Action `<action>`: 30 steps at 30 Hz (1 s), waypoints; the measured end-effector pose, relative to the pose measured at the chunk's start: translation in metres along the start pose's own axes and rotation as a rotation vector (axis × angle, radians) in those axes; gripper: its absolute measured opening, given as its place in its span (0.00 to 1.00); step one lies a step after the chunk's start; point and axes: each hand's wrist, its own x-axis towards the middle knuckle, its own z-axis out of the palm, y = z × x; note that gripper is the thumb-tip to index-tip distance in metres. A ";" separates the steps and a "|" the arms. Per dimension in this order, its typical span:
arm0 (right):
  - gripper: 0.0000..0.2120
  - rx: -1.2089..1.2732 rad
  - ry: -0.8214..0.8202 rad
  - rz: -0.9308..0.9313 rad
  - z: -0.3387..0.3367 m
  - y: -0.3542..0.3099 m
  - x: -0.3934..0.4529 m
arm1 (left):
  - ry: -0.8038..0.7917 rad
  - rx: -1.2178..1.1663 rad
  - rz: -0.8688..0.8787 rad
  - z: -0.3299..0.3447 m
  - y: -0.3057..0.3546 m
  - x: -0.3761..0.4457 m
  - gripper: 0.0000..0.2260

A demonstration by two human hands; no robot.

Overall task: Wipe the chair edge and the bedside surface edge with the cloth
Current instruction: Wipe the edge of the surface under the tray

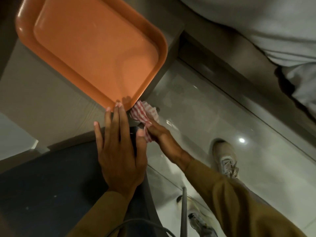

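the right hand (160,134) is closed around a bunched red-and-white striped cloth (145,115), fingers pinching the wad while its free end presses against the near right corner of the bedside surface (42,106), just below the corner of an orange tray (95,48). the left hand (118,151) holds nothing: it lies flat and open, fingers spread, palm over the near right edge of the dark blue chair seat (51,185), its fingertips (118,105) reaching the tray's rim. whether they press on the rim or only brush it i cannot tell.

the cloth looks to be working the side face of the bedside surface right at the corner, so the step in hand seems to be the edge wipe there. to do it well, the person would do best to keep the cloth folded over the lip so it covers top and side at once, draw it along in one steady pass, and let the flat hand steady the tray so it does not slide off.

further out, pale glossy floor tiles (213,108) run to the right, a beige laced shoe (224,156) stands on them, and white bedding (265,28) hangs at the far right.
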 end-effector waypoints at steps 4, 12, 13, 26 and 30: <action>0.22 -0.034 0.032 -0.148 0.015 0.006 -0.018 | -0.006 0.025 0.014 0.001 -0.001 0.000 0.35; 0.14 -0.182 0.221 -0.079 -0.012 0.035 0.061 | 0.035 0.031 0.019 0.007 -0.002 -0.003 0.34; 0.15 -0.199 0.240 -0.056 -0.016 0.035 0.073 | 0.040 0.033 0.017 0.008 -0.003 -0.003 0.34; 0.19 -0.005 0.110 -0.201 0.026 0.000 -0.039 | -0.028 0.075 -0.014 0.000 0.004 0.002 0.38; 0.16 0.030 0.132 -0.190 0.020 0.012 -0.016 | -0.013 0.065 -0.012 0.003 0.002 0.001 0.37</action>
